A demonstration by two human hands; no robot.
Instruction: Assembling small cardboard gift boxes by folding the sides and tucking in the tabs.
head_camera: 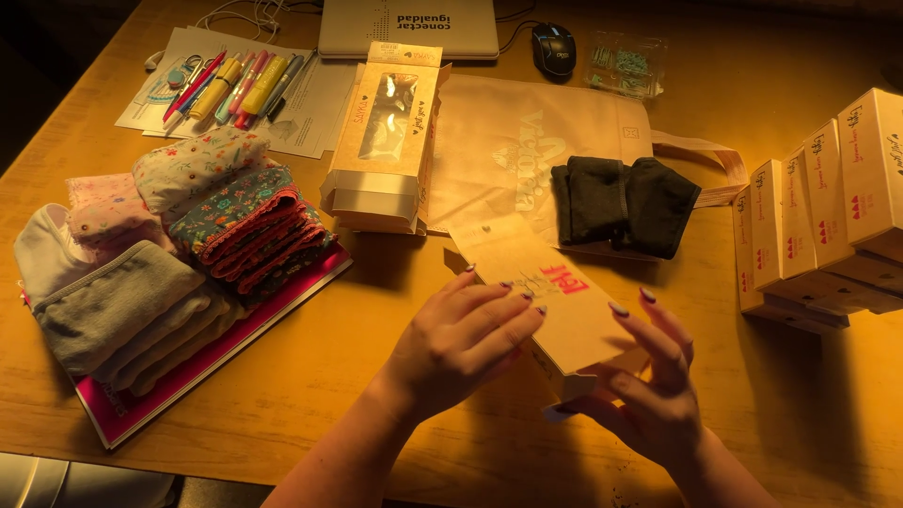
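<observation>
A long tan cardboard box (550, 292) with a pink printed mark lies slanted on the wooden table in front of me. My left hand (461, 343) rests flat on its near left side, fingers spread over the top. My right hand (649, 390) cups the box's near right end, fingertips at the end flap. Both hands have dark painted nails.
A stack of folded cloth pieces (179, 254) lies on a pink book (141, 409) at left. A window box (386, 132) stands ahead, dark folded cloth (621, 202) on a tote bag (527, 132), a row of boxes (818, 226) at right. Pens (235, 85), a mouse (553, 47) and a laptop (409, 26) sit at the back.
</observation>
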